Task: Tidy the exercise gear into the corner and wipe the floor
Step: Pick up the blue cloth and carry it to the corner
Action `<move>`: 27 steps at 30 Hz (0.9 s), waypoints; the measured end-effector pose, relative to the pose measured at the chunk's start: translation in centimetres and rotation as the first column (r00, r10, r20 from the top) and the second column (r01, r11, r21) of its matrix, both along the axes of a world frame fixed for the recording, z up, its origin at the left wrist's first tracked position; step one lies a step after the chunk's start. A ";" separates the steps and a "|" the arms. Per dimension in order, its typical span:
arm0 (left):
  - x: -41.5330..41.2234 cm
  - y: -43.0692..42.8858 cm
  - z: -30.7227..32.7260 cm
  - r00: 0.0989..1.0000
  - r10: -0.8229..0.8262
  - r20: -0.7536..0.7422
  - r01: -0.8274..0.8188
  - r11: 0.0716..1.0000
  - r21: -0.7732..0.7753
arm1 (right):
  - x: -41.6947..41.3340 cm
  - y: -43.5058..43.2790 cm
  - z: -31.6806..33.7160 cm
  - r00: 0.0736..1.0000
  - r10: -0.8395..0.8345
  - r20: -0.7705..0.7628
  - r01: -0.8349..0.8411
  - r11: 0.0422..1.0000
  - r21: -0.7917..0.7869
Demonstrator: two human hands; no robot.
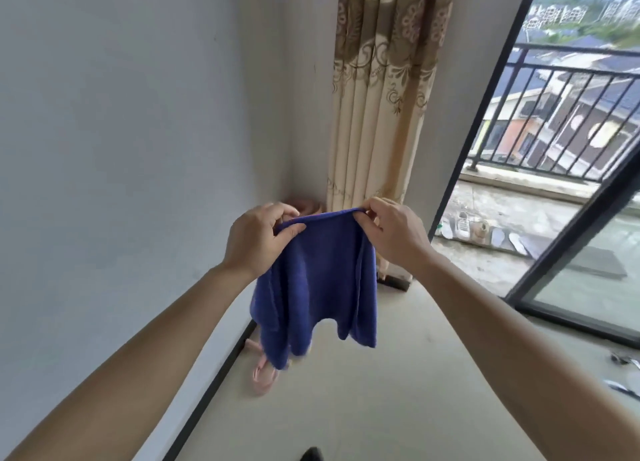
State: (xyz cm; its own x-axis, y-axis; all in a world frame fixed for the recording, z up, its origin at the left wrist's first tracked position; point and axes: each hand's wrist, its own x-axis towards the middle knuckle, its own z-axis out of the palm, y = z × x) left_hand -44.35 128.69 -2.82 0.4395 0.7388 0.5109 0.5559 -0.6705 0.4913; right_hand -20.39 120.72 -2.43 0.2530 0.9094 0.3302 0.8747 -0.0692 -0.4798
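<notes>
A: Cloth?
B: Blue cloth [318, 280] hangs below both hands, top hem level. Fingers of left hand [259, 242] and right hand [394, 235] pinch its upper corners.
A: Floor [363, 408]?
B: Directly beneath, near its wall corner; neither hand nearer.

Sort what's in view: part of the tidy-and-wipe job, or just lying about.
Job: blue cloth, pinched by left hand and right hand; pink strap by the wall; floor.
Lying about: curtain; shoes outside; small dark items at right edge.
</notes>
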 end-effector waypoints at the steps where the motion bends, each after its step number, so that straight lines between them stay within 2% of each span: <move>1: 1.3 2.6 0.4 1.000 0.000 0.005 0.001 1.000 -0.005 | 1.2 2.6 0.5 1.000 0.006 0.010 -0.006 1.000 -0.005; 9: 12.3 20.8 3.9 0.998 0.032 0.046 -0.035 0.997 0.073 | 12.0 20.5 3.1 0.999 0.034 0.024 -0.036 0.998 0.050; 15: 18.8 32.7 2.6 0.979 0.199 0.034 -0.201 0.975 0.099 | 18.3 36.0 1.8 0.990 0.127 -0.054 -0.121 0.988 0.091; 21: 23.1 42.0 6.4 0.872 0.471 0.133 -0.487 0.863 0.135 | 21.4 50.9 4.9 0.940 0.328 -0.088 -0.304 0.929 0.211; 24: 23.6 45.7 10.8 0.830 0.549 0.102 -0.556 0.798 0.230 | 21.5 57.6 8.5 0.893 0.437 -0.106 -0.369 0.847 0.384; 27: 23.3 49.2 16.0 0.788 0.612 0.072 -0.588 0.713 0.382 | 20.9 63.2 12.9 0.851 0.517 -0.088 -0.426 0.779 0.460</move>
State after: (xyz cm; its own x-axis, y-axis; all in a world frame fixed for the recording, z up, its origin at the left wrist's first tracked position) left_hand -21.10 177.89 13.22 0.0048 0.6205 0.7842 0.9220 -0.3063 0.2368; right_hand 0.48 183.96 10.43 -0.0705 0.7225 0.6878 0.6267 0.5685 -0.5329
